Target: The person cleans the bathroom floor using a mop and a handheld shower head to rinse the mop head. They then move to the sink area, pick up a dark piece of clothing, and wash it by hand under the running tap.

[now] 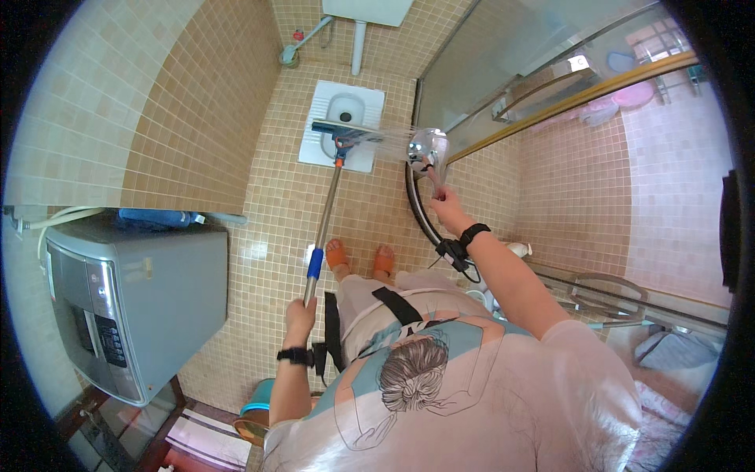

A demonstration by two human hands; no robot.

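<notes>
My left hand [301, 318] grips the metal pole of a floor squeegee mop [328, 206], below its blue sleeve. The mop's dark, wide head [342, 128] is raised over or rests on the white squat toilet [377, 109]; which one I cannot tell. My right hand [449, 207] is closed around the handle of a chrome shower head [429, 147]. Water sprays leftward from the shower head onto the mop head. Both wrists wear black straps.
A grey washing machine [171, 283] stands at the left, a blue item [154, 217] on top. A framed glass shower partition [489, 76] is on the right. A toilet brush [290, 55] stands in the far corner near a white cistern [368, 9]. A teal basin [257, 396] lies behind my left arm.
</notes>
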